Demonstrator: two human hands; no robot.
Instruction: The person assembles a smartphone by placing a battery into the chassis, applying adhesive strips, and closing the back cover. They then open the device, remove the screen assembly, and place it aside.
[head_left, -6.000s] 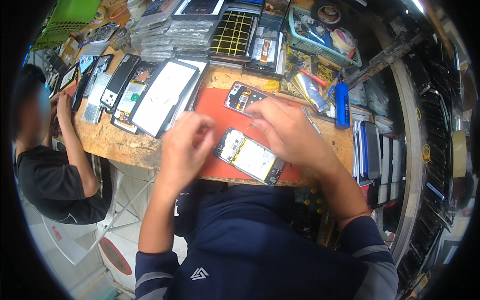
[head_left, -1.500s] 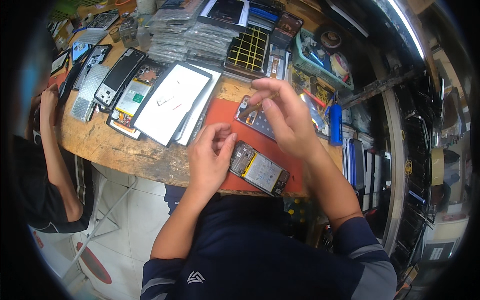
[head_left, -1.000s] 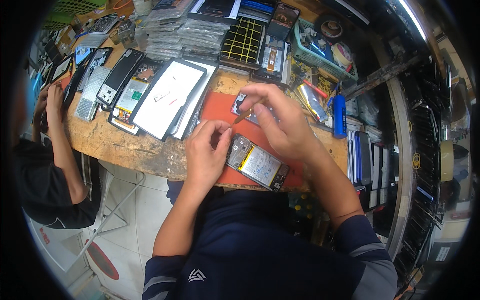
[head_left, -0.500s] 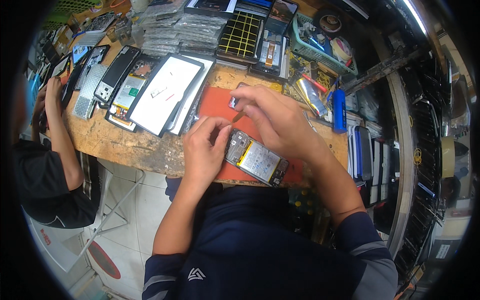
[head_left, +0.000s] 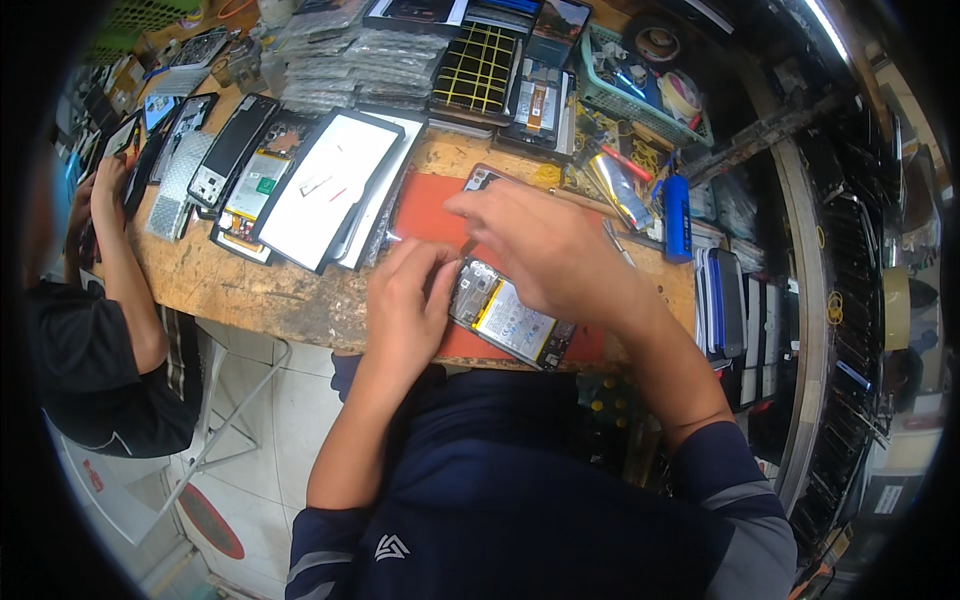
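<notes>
The left hand (head_left: 405,298) curls left of the opened black rectangular phone (head_left: 514,318) (its grip I cannot tell); the right hand (head_left: 545,242), pinching a slim brown tool (head_left: 470,245), should work gently.

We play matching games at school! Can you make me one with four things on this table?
1. black rectangular phone by the left hand
2. flat orange-red mat
3. pale green plastic basket
4. slim blue cylinder

A. holding a pale round roll
B. opened, its pale rectangular battery showing
C. off the mat, below the basket in the picture
D. underneath the phone

Pairs: 1-B, 2-D, 3-A, 4-C
</notes>
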